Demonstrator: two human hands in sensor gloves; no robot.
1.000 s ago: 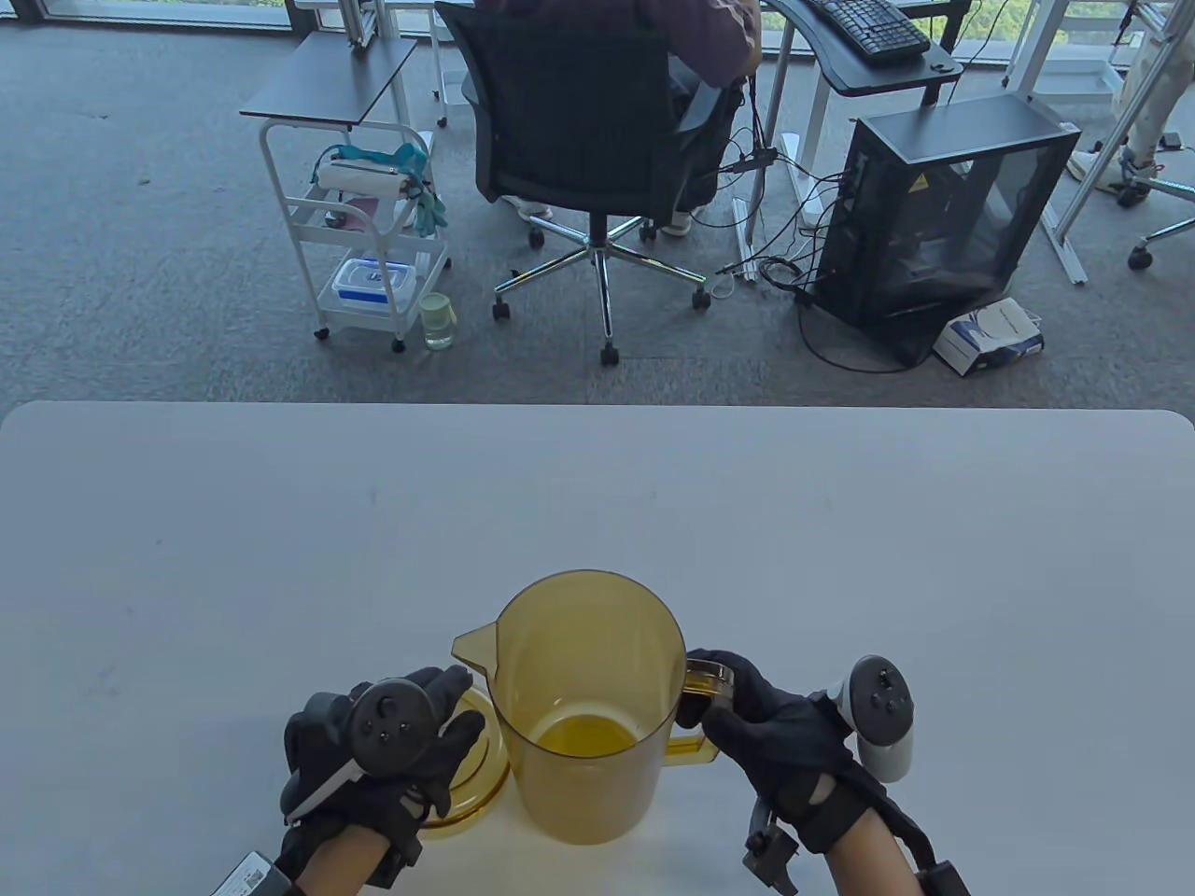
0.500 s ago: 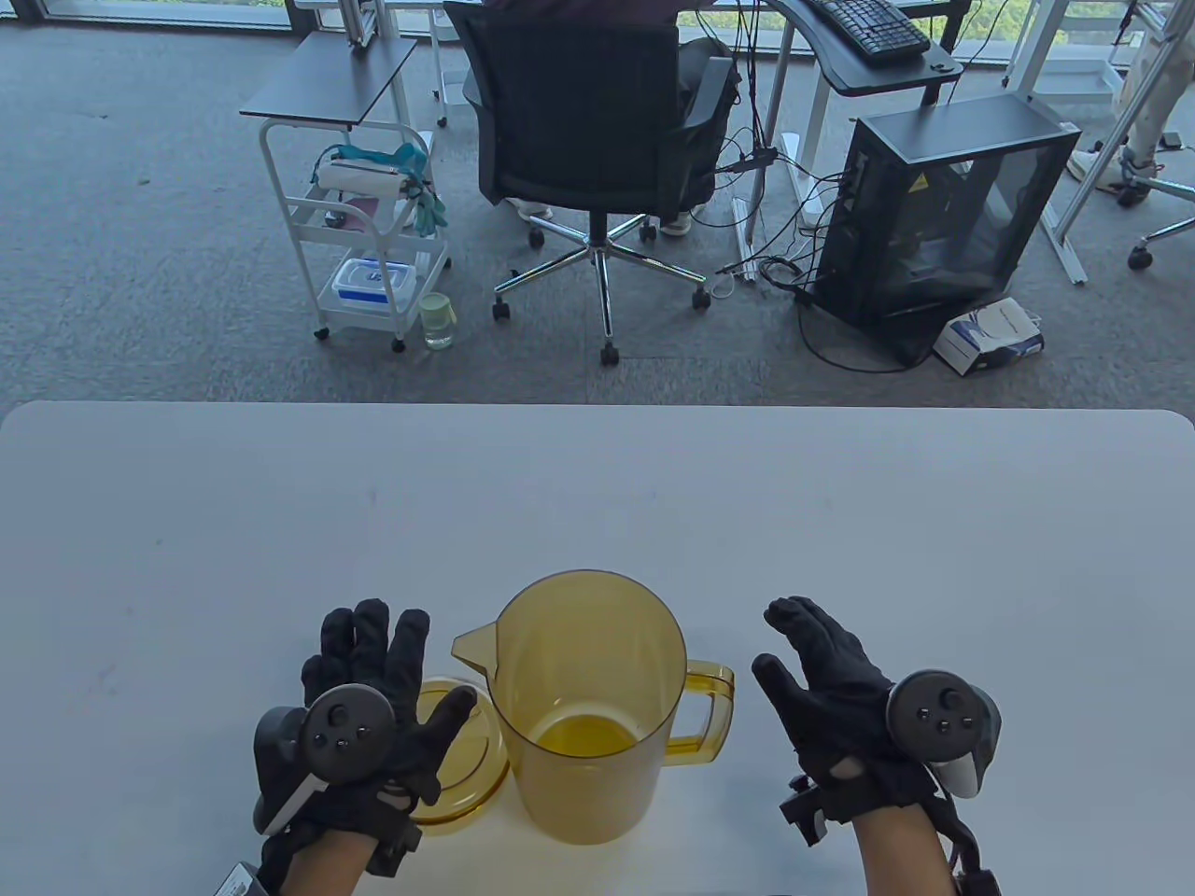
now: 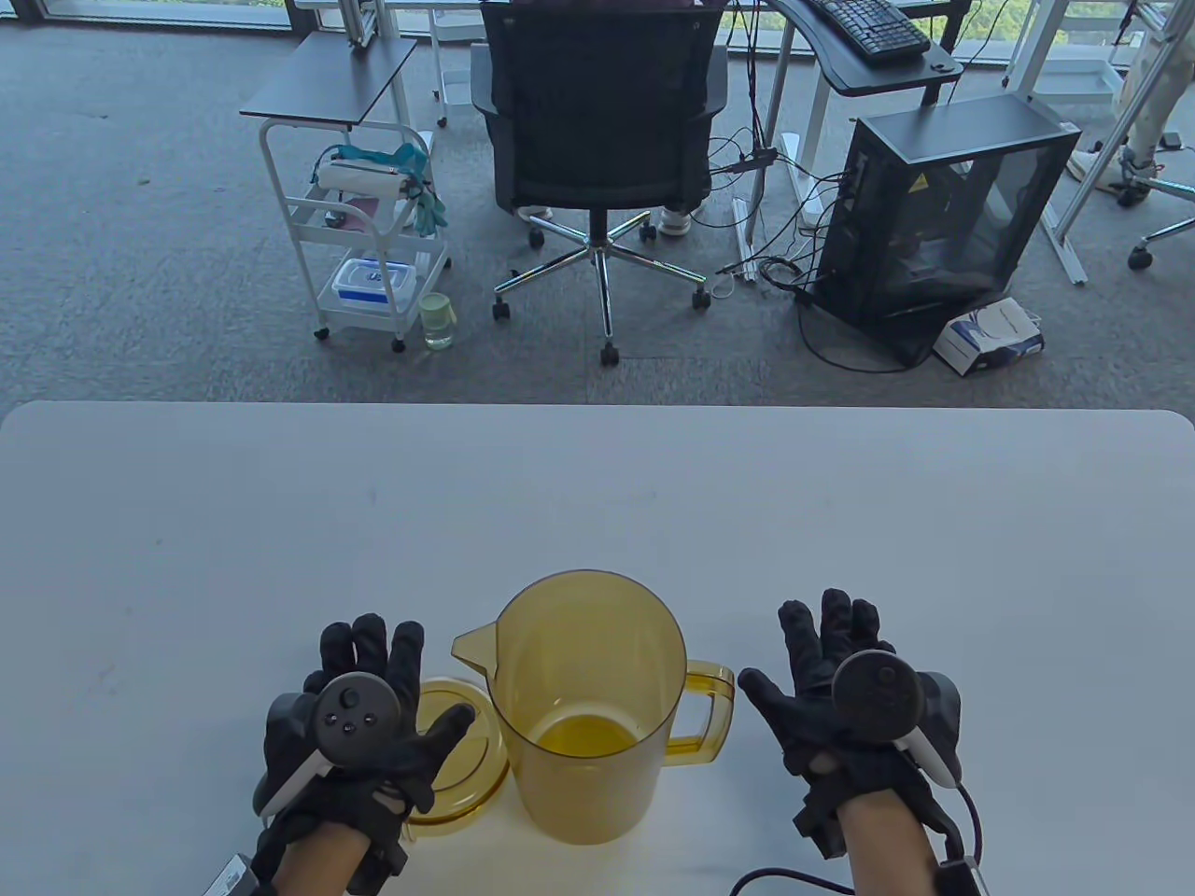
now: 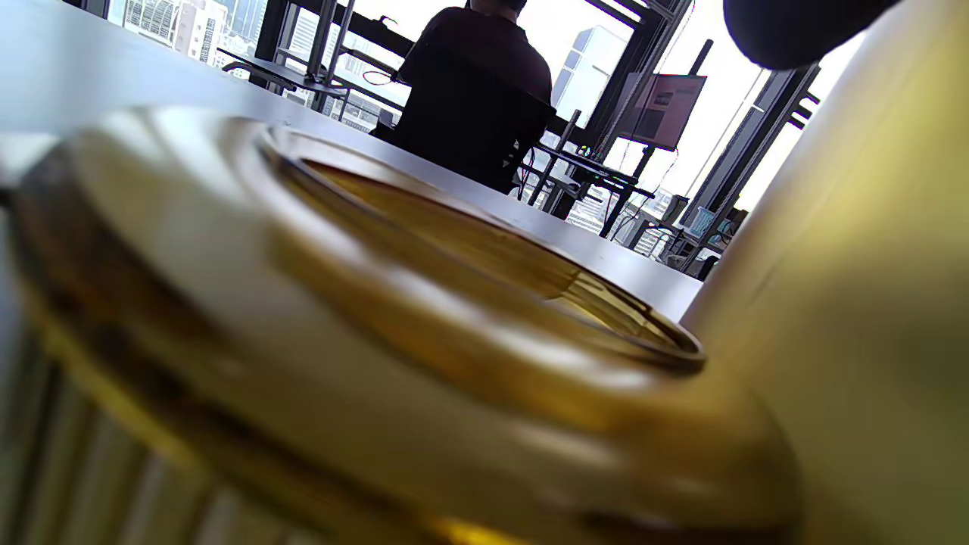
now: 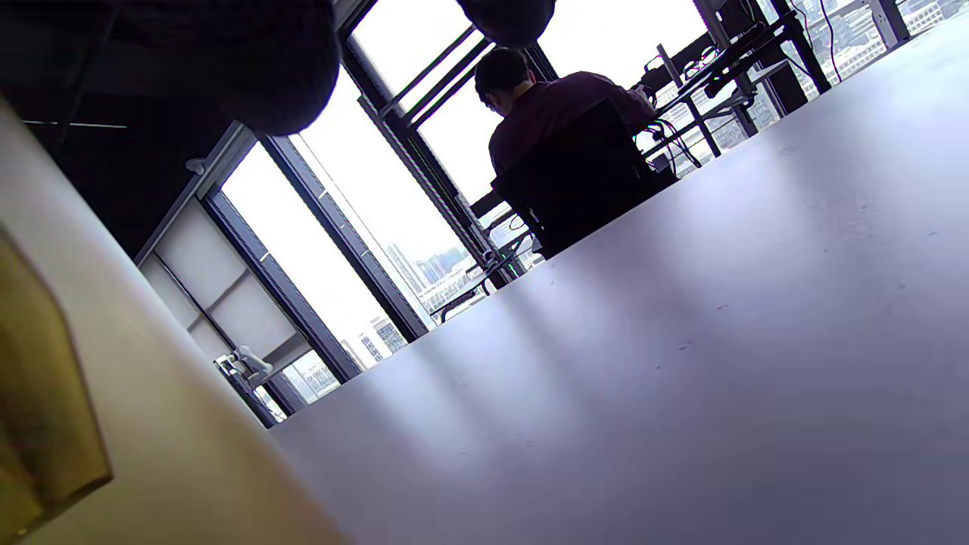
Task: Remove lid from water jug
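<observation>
An amber see-through water jug (image 3: 588, 700) stands upright near the table's front edge, open at the top, spout to the left, handle (image 3: 707, 714) to the right. Its round amber lid (image 3: 457, 751) lies flat on the table just left of the jug, and fills the left wrist view (image 4: 424, 303). My left hand (image 3: 369, 709) hovers over the lid's left part with straight spread fingers, holding nothing. My right hand (image 3: 826, 672) is spread open right of the handle, apart from it.
The white table (image 3: 597, 504) stretches far and to both sides. Beyond its far edge, on the carpet, are a black office chair (image 3: 602, 121) with a seated person, a white trolley (image 3: 364, 233) and a black computer case (image 3: 943, 215).
One second ago my right hand gripped the jug handle and my left rested on the lid. Both let go and now lie spread flat beside the jug.
</observation>
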